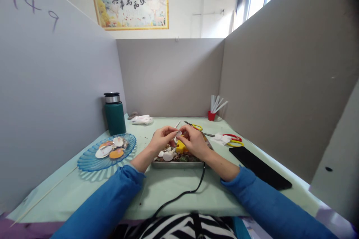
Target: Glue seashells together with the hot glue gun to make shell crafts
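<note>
Left hand and right hand meet at centre frame, fingertips narrowed on a small pale piece, presumably two-handed because it's tiny, just above a metal tray of shells and a yellow object. Blue plate left, red-and-yellow scissors right, seemingly kept within reach. Pale green worktop, grey partitions around, calligraphy poster upper left, window upper right.

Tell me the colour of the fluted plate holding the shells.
The fluted plate is translucent blue; the head view shows it.
</note>
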The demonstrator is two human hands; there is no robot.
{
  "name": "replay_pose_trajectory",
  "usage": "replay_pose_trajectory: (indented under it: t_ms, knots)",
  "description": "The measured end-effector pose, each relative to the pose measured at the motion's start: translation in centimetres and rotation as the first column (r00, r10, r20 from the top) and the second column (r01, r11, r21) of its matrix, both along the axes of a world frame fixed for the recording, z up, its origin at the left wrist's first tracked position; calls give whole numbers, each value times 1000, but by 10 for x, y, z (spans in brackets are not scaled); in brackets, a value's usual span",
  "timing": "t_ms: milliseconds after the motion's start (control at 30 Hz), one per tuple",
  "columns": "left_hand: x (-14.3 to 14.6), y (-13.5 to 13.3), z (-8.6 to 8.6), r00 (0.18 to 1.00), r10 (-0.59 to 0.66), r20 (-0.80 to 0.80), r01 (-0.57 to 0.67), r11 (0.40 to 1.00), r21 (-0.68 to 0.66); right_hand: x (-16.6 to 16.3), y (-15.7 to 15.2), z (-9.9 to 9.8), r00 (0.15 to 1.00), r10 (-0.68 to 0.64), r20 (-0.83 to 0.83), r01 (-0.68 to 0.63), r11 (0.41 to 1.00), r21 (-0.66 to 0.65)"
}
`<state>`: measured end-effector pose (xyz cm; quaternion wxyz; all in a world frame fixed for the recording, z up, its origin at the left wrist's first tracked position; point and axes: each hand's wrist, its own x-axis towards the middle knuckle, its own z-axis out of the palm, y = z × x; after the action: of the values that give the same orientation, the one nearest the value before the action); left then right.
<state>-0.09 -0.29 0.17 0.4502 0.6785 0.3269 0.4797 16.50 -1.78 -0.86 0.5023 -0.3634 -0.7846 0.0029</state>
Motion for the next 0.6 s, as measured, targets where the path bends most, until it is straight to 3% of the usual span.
replay_pose_trajectory:
  t_ms: [600]
  knots:
    - [0,-3,3,996,84,-43,-78,988,131,0,1,1,1000,-24,5,24,1000,17]
